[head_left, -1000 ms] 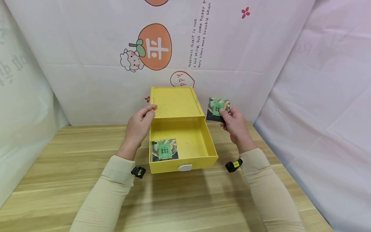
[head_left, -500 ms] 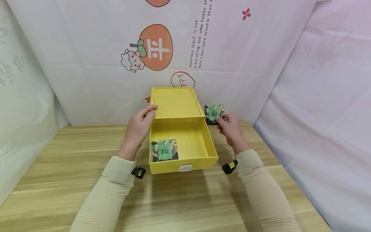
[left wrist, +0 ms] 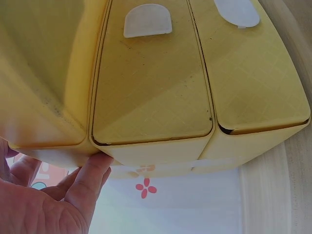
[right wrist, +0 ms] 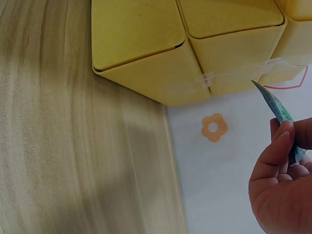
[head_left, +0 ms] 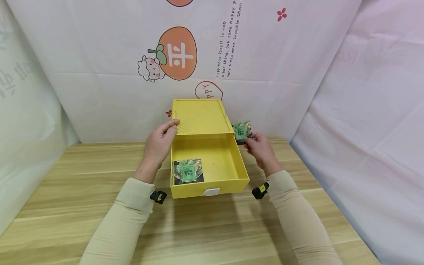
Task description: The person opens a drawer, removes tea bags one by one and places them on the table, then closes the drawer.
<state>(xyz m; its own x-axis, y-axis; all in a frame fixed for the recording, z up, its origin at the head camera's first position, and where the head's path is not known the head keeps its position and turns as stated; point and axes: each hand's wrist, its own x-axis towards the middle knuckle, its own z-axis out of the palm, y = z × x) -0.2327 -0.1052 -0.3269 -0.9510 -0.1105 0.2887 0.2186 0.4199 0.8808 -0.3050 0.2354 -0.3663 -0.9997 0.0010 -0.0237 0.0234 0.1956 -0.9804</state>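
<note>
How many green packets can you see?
2. One packet lies in the open drawer, at its front left; the right hand pinches the other packet. More could be hidden in the shut drawers.

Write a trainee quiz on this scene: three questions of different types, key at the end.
1. Multiple choice: what does the right hand pinch?
A) a white handle
B) a green-and-black packet
C) the rim of the open drawer

2. True or false: the left hand is inside the open drawer.

3. Fill in the blank: from the person's side, the second packet lies by the front ____ corner of the open drawer.

Key:
1. B.
2. False; it touches the left side of the yellow cabinet.
3. Left.
</note>
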